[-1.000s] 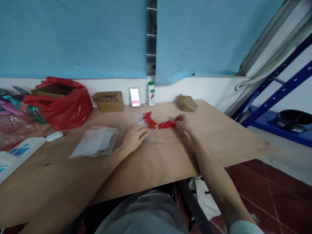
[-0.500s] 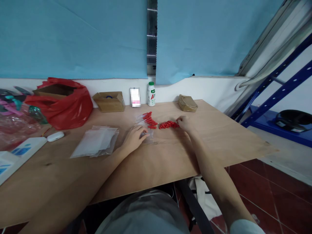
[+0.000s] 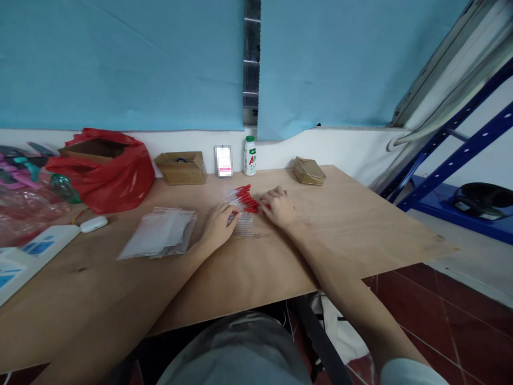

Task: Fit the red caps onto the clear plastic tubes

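Note:
My left hand [image 3: 221, 224] rests at the left of a bunch of thin clear tubes [image 3: 246, 227], its thumb and forefinger brought together. What they pinch, if anything, is too small to make out. Just behind lie several thin tubes with red ends [image 3: 250, 200], fanned out with the red to the right. My right hand [image 3: 280, 207] is low over the table beside these red ends, fingers curled down. It covers most of the small red pieces, so whatever is in its fingertips is hidden.
Clear plastic bags [image 3: 160, 232] lie to the left, near a white power strip [image 3: 48, 248] and a red bag [image 3: 120, 182]. Along the wall stand a cardboard box [image 3: 182, 170], a phone [image 3: 223, 160], a white bottle [image 3: 250, 158] and a brown package [image 3: 309, 171].
My right hand has moved left from the right end of the red pile and now covers it, close to the red-ended tubes. My left hand's fingers have shifted slightly inward.

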`<state>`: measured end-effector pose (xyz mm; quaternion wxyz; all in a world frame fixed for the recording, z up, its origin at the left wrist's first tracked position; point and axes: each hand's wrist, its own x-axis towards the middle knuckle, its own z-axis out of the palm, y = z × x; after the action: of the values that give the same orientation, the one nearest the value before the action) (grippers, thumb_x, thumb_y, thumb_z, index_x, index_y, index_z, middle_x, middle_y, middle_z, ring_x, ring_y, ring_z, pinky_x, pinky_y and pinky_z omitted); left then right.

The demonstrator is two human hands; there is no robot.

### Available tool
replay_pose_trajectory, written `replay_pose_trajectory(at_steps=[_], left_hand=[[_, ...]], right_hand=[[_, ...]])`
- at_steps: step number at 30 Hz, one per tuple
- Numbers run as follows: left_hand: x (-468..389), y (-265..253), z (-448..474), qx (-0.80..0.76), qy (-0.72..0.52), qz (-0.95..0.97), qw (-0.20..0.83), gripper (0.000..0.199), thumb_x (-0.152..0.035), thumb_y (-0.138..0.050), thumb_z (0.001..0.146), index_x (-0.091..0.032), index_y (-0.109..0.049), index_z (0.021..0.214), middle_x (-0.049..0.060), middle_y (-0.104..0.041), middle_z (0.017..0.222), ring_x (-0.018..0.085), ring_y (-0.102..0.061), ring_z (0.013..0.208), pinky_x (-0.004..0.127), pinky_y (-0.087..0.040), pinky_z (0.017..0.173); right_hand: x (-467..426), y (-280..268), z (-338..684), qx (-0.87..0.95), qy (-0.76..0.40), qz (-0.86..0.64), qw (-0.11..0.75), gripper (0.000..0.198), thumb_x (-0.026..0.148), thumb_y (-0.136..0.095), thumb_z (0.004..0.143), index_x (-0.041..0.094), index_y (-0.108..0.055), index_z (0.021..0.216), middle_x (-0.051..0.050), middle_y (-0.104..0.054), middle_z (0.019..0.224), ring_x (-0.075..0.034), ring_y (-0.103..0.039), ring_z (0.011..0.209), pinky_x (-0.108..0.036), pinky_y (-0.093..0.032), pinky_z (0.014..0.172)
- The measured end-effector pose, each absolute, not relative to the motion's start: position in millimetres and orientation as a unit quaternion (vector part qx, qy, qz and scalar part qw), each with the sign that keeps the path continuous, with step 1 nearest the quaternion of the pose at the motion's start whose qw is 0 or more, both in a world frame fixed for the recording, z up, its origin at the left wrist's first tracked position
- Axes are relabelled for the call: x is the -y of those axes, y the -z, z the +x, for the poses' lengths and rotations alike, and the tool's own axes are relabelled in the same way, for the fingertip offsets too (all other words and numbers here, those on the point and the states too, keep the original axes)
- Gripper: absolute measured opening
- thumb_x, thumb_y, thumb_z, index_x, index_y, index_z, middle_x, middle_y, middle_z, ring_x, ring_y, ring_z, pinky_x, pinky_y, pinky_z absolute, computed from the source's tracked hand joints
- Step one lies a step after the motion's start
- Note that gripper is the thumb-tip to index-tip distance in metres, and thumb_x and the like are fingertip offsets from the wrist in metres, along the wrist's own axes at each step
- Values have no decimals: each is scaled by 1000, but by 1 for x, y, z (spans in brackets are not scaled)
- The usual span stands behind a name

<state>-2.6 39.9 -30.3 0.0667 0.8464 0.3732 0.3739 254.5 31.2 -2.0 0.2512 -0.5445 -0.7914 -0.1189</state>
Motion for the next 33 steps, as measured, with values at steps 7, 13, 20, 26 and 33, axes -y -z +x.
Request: replay_pose_trajectory(at_steps=[7, 13, 20, 26, 33], left_hand=[[-42, 33, -4, -387, -379, 838, 65, 13, -26, -52, 105, -21, -63, 99, 6, -69, 104, 24, -62, 104, 38, -48, 96], [-38, 30, -4, -414, -386, 823, 45, 17, -28, -51, 105, -21, -66, 110, 8, -68, 113, 26, -62, 111, 41, -49, 100], [-19, 11, 3, -411, -373, 830, -61, 40, -32, -49, 107, -20, -57, 144, 15, -62, 141, 31, -56, 131, 48, -43, 113], [-16, 11, 5, -400, -312, 855, -106, 32, -27, -39, 110, -19, -70, 112, 11, -75, 105, 28, -66, 105, 46, -44, 102], [-14, 15, 8, -403, -281, 862, -126, 32, -30, -38, 112, -19, -67, 106, 10, -76, 98, 26, -70, 92, 41, -43, 86]], right_hand=[[-26, 9, 223, 823, 189, -519, 130, 24, 22, -52, 103, 18, -75, 106, -14, -74, 117, -34, -49, 119, -52, -33, 104], [-28, 9, 228, 818, 185, -519, 168, 18, 20, -57, 100, 18, -70, 111, -14, -77, 110, -33, -52, 111, -53, -31, 106], [-20, -4, 234, 845, 146, -427, 289, 13, 22, -54, 104, 22, -66, 108, -8, -77, 107, -28, -56, 107, -46, -33, 105], [-10, -10, 228, 853, 110, -377, 345, 14, 24, -51, 107, 22, -64, 110, -8, -75, 108, -26, -57, 107, -43, -37, 99], [-8, -9, 221, 864, 81, -385, 314, 16, 30, -55, 104, 20, -65, 112, -11, -71, 112, -27, -60, 106, -38, -42, 92]])
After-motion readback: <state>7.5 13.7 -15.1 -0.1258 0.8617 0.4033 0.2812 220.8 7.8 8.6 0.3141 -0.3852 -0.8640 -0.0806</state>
